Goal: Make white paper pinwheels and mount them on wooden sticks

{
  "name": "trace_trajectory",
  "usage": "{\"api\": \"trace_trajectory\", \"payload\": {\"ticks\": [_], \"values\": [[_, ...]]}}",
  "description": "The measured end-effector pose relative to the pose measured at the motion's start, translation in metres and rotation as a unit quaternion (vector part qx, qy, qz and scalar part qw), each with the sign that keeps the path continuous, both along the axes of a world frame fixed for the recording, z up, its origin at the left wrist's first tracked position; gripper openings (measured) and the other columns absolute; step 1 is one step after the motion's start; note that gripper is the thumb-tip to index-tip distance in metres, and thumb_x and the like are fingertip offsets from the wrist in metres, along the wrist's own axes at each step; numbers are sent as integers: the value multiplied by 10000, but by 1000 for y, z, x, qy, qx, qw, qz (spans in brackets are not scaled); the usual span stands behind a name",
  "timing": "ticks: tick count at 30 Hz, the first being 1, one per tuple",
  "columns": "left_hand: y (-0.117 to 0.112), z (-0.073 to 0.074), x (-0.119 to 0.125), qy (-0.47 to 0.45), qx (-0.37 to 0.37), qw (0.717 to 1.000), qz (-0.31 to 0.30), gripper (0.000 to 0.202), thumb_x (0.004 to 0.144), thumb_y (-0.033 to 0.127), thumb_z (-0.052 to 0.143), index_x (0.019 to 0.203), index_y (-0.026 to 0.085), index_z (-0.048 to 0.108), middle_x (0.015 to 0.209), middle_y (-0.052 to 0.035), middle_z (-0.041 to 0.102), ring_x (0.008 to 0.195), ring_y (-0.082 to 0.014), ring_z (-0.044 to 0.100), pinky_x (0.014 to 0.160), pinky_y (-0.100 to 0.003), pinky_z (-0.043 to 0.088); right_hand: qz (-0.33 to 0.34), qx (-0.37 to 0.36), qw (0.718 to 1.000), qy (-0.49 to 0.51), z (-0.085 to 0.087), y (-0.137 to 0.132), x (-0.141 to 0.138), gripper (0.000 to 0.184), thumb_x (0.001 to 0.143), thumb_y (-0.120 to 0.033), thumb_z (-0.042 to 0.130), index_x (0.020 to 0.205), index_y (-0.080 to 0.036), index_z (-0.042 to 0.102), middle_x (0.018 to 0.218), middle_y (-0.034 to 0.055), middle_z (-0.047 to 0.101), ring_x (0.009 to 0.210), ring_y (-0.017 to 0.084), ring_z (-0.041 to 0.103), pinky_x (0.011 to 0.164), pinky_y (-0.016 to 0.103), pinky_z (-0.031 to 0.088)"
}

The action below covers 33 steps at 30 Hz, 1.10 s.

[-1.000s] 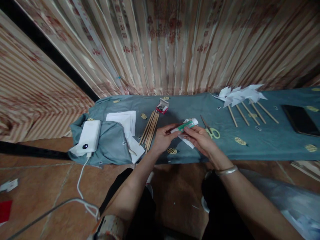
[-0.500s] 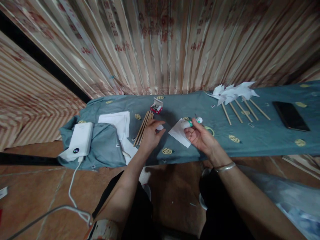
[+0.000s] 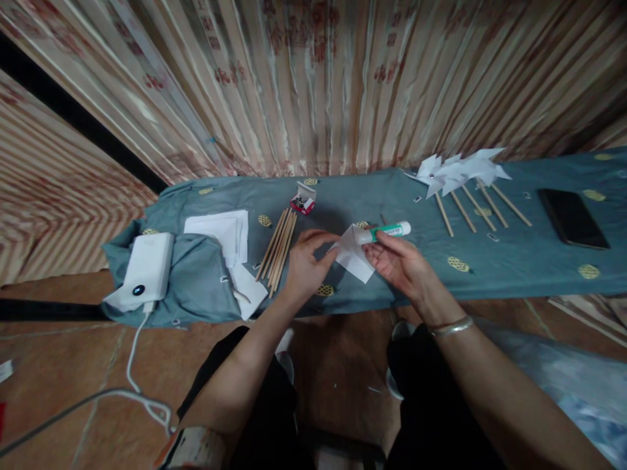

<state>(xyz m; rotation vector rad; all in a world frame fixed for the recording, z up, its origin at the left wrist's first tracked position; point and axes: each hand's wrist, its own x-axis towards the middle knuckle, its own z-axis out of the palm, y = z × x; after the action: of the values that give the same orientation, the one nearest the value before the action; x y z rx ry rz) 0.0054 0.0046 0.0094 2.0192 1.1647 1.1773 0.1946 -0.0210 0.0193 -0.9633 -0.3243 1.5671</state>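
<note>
My right grip clasps a glue stick at one side of a seemingly unfinished paper square, my left grip at the other, its hold unclear, with assembled pinwheels lying right of both and apparently unused wooden sticks and white sheets to their left.

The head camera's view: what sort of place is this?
Probably a corner of someone's home used as a craft spot, though I can't be sure: a patterned curtain hangs behind, and white paper pinwheels and what looks like a glue stick are in view.
</note>
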Motion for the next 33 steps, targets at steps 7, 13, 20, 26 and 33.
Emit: {"api": "trace_trajectory", "payload": {"ticks": [7,13,20,26,33], "values": [[-7,4,18,-97,-32,995,-2,42,735,171,748,758,190,717,801,-24,676,812,-159,628,809,-312,497,8,38,996,-76,4,-6,-4,223,607,-230,872,776,-188,732,713,-5,731,640,98,678,602,165,561],[-4,3,18,-102,-44,994,2,61,723,156,753,736,198,711,779,-15,672,812,-165,623,795,-318,483,3,55,994,-99,4,-8,-7,247,574,-267,890,751,-187,738,733,-5,731,641,93,665,605,171,552],[-5,4,19,-111,-48,993,-2,68,721,148,744,725,201,703,775,-10,681,813,-162,628,808,-325,486,0,63,992,-111,2,-8,-10,250,585,-289,881,778,-201,749,718,-11,720,639,100,650,602,199,540],[-5,4,19,-115,-47,992,-9,67,734,158,732,700,200,694,748,-6,675,784,-157,622,796,-323,480,6,68,990,-122,1,-8,-12,268,578,-312,880,788,-213,746,748,-6,730,647,115,656,604,223,541],[-5,6,19,-117,-49,992,-24,87,757,146,700,689,197,683,733,-1,662,755,-148,602,774,-307,468,4,66,992,-110,2,-8,-14,289,559,-308,891,784,-202,743,740,-12,722,647,102,650,607,208,533]]}}
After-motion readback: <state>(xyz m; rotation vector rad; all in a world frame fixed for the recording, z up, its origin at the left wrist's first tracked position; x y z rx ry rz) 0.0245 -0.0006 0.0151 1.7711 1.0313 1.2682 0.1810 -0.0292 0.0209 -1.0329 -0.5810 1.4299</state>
